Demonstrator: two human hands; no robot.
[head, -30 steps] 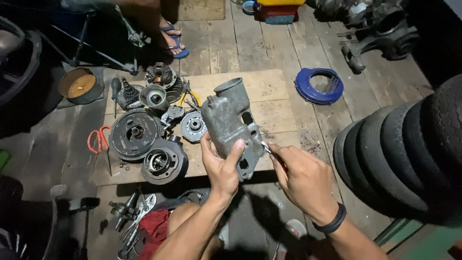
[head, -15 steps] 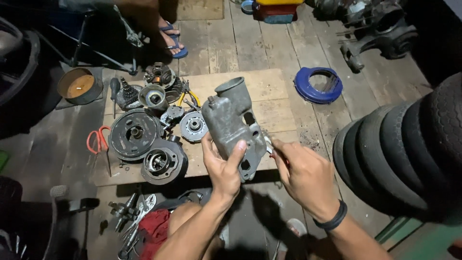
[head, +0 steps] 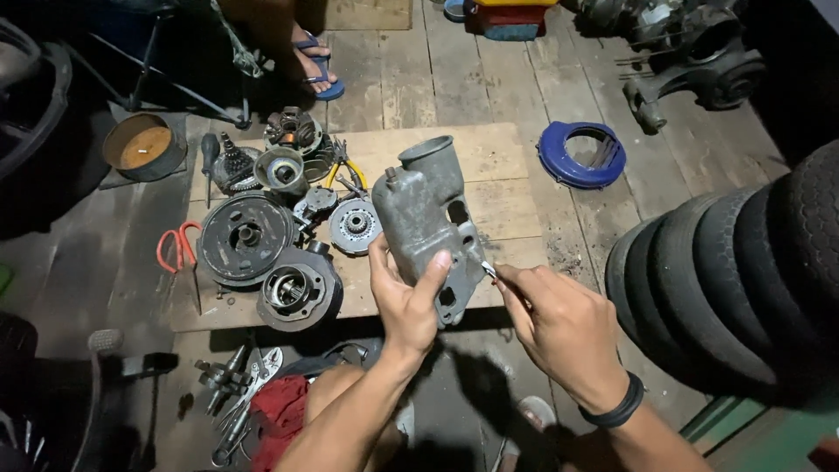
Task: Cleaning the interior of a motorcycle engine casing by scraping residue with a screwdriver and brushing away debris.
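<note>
At the upper left of the frame a round rusty tin (head: 144,146) stands on the floor, and its inside shows only a brown, rusty bottom. A little lower, red-handled scissors (head: 179,247) lie at the left edge of the wooden board (head: 511,205) that serves as worktop. On the board, left of centre, there are a big dark round cover (head: 245,238), a round housing with a bearing (head: 299,295) just below it, a small toothed disc (head: 355,225), and above them a metal cup-shaped part (head: 281,168) whose inside I cannot see well. At the lower left, wrenches and pliers (head: 232,393) lie on the floor beside a red cloth (head: 278,411). In the centre the left hand (head: 406,297) holds the grey metal casing (head: 428,218) upright above the board; its fingers are closed around the lower part of the casing, the thumb on the front. The casing is hollow, with a round open mouth at the top, and what is inside is too dark to tell. Just to the right, the right hand (head: 559,328) has its fingers pinched on a small thin metal tool (head: 488,271), whose tip touches the right side of the casing. At the upper right a blue ring-shaped cover (head: 581,156) lies on the floor, and at the far right black tyres (head: 734,271) are stacked.
</note>
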